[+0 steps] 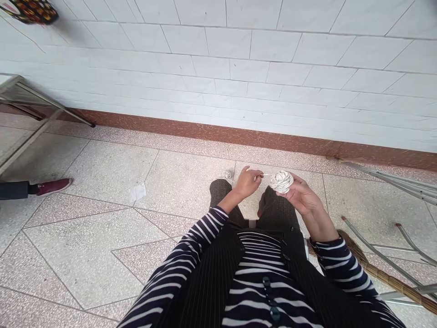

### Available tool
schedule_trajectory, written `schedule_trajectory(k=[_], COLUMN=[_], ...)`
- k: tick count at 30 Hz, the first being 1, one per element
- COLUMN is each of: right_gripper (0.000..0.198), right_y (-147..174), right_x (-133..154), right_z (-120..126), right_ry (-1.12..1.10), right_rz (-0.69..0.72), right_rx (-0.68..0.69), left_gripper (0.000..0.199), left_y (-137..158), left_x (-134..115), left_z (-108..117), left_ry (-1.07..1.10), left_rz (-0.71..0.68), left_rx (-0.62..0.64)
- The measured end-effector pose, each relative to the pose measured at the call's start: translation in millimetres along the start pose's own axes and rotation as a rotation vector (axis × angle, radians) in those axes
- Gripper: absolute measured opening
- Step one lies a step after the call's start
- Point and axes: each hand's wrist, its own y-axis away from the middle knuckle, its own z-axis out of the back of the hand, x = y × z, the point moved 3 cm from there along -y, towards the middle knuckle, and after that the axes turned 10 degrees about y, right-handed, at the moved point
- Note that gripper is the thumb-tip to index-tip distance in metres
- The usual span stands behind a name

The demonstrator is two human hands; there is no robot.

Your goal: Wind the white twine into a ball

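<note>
A ball of white cord with dark flecks [282,181] rests in my right hand [302,195], whose fingers close around its right side and underside. From the ball's left side a short stretch of cord [267,174] runs taut to my left hand [249,181]. The thumb and forefinger of that hand pinch the cord, level with the ball and a little apart from it. Both hands are above my knees. On the floor beyond my left knee lies a smaller ball of similar cord [226,174].
A white tiled wall [239,68] rises ahead. Metal-legged furniture [37,123] and another person's red shoe [54,186] are at left. At right are folded metal frames [382,177], metal legs [372,241] and a straw broom [389,275]. White paper [138,192] lies on the floor.
</note>
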Motion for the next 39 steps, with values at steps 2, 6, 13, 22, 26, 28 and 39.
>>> schedule_trajectory(k=[2, 6, 13, 22, 26, 28, 39], right_gripper=[0.040, 0.041, 0.041, 0.044, 0.048, 0.047, 0.035], right_y=[2, 4, -3, 1, -26, -45, -64], right_x=[-2, 2, 15, 16, 19, 13, -72], right_z=[-6, -8, 14, 6, 13, 17, -5], right_ry=[0.022, 0.104, 0.187, 0.149, 0.345, 0.540, 1.083], right_rz=[-0.001, 0.029, 0.088, 0.113, 0.290, 0.360, 0.308], right_rx=[0.017, -0.014, -0.069, -0.036, -0.240, -0.368, -0.065], left_gripper=[0.026, 0.025, 0.027, 0.029, 0.028, 0.027, 0.026], left_y=[-2, 0, 10, 9, 23, 30, 19], left_x=[10, 23, 32, 31, 13, 0, -12], left_z=[-11, -30, -10, 28, 13, 7, 25], left_ry=[0.084, 0.263, 0.407, 0.240, 0.140, 0.077, -0.304], left_rz=[0.079, 0.086, 0.141, 0.218, 0.181, 0.109, -0.189], left_rx=[0.037, 0.190, 0.250, 0.203, 0.339, 0.370, 0.322])
